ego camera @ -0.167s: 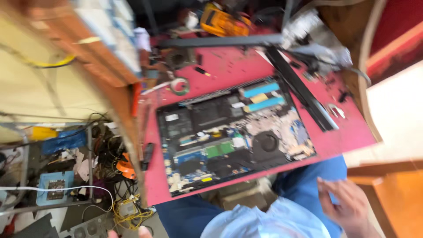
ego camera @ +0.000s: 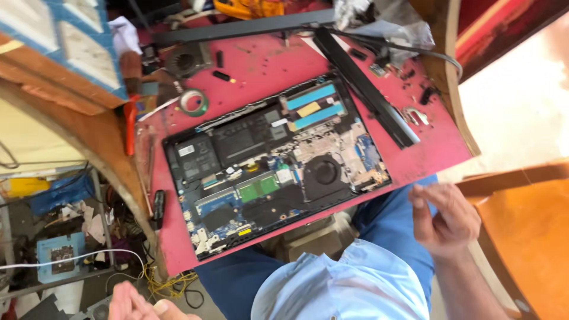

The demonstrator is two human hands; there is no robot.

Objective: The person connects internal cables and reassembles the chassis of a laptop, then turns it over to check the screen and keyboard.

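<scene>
An opened laptop [ego camera: 267, 172] lies bottom-up on a red table [ego camera: 255, 65], its black battery, green memory stick, round fan and blue-striped parts exposed. My right hand [ego camera: 444, 219] hovers just off the table's near right edge, beside the laptop's fan corner. Its fingers are curled and pinched together, and I see nothing in them. Only the fingertips of my left hand [ego camera: 133, 305] show at the bottom edge, below the table's left corner and away from the laptop. My blue trousers [ego camera: 237, 284] and light blue shirt [ego camera: 344, 284] fill the space under the table edge.
A green tape roll [ego camera: 194, 102], a loose black fan [ego camera: 185, 59] and small screws lie behind the laptop. Two long black strips [ego camera: 367, 89] cross the far right. An orange wooden surface [ego camera: 527, 237] stands right. Cluttered shelves with wires [ego camera: 59, 255] are at left.
My right hand has risen from the lower right toward the table's near edge. My left hand's fingertips show more at the bottom. The view has moved closer to the laptop.
</scene>
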